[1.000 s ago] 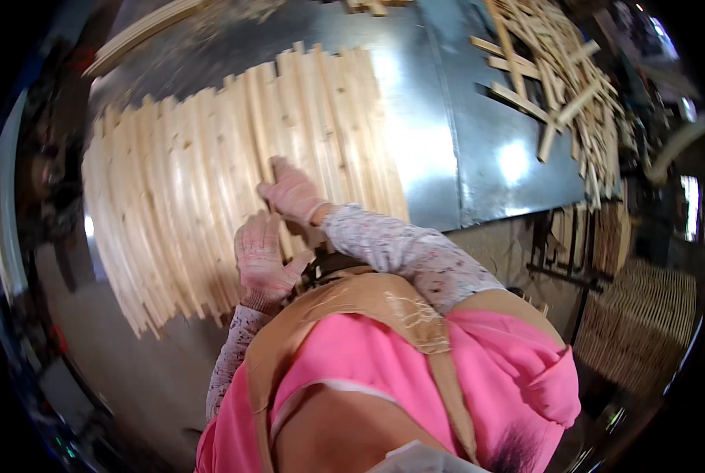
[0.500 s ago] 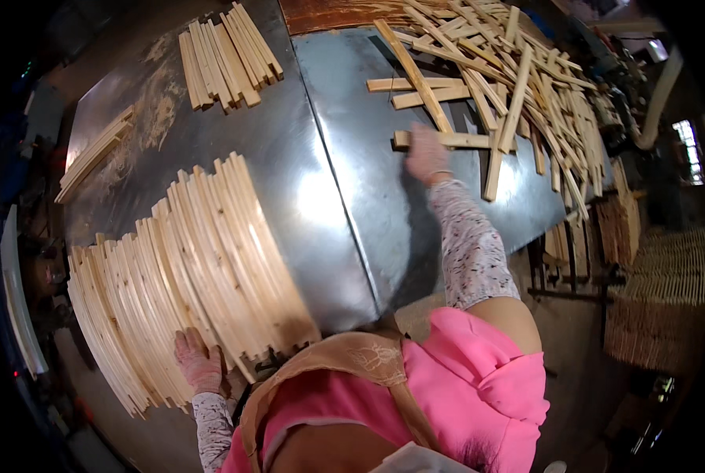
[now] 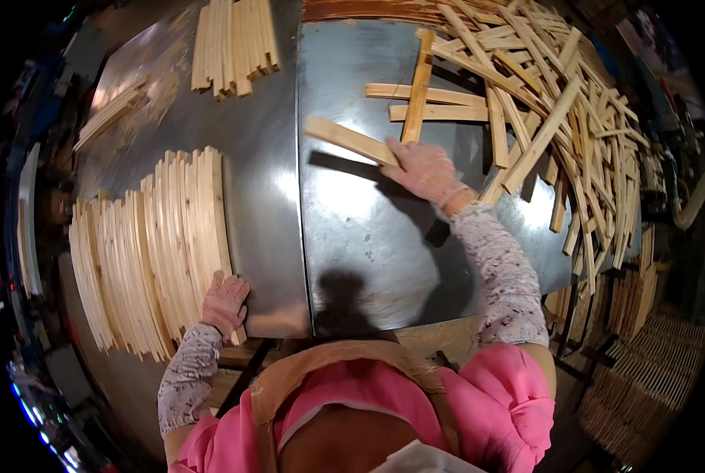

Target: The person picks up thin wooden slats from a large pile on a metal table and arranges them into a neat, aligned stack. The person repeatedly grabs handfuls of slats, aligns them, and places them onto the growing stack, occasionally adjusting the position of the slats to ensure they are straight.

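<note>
My right hand, in a pale pink glove, is closed round one end of a wooden strip. The strip is raised over the metal table and points left, its shadow falling below it. At the lower left, a tight row of wooden strips lies side by side. Against the near right end of that row rests my left hand, gloved as well, its fingers stretched over the outermost strip.
Loose wooden strips lie in a tangled heap at the right. A bundle of strips sits at the far left, with a few strips by the left edge. A seam divides the metal table. Stacked wood stands lower right.
My right hand has taken hold of a strip by the heap and brought it up and to the left. My left hand has shifted right to the end of the row.
</note>
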`<state>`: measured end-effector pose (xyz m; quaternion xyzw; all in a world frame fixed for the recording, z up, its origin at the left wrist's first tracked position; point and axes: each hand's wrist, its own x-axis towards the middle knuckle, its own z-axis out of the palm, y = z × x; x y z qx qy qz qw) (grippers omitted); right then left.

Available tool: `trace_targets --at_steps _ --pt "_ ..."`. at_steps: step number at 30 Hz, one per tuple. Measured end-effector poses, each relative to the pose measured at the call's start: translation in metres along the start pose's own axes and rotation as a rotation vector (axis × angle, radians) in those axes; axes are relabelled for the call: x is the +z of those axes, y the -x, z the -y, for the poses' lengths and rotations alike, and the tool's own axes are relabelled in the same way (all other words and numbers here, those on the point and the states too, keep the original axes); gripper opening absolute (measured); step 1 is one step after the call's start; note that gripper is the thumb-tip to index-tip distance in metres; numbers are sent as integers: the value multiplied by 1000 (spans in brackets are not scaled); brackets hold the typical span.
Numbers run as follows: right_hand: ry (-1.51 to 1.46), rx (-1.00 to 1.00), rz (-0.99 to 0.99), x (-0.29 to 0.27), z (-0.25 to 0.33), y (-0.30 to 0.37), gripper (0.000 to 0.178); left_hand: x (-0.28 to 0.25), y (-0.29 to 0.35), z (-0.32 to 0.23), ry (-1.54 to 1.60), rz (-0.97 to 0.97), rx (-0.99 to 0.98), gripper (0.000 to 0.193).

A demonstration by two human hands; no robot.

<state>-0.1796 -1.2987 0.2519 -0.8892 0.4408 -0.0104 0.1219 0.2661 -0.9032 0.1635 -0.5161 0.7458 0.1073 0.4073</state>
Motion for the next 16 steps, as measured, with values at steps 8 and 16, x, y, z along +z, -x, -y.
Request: trace_targets --at_steps 8,16 --pt "-409 -190 298 160 268 -111 69 -17 20 -31 1014 -723 -493 89" --pt "-355 -275 565 125 270 -113 85 43 1 -52 777 -387 -640 100"
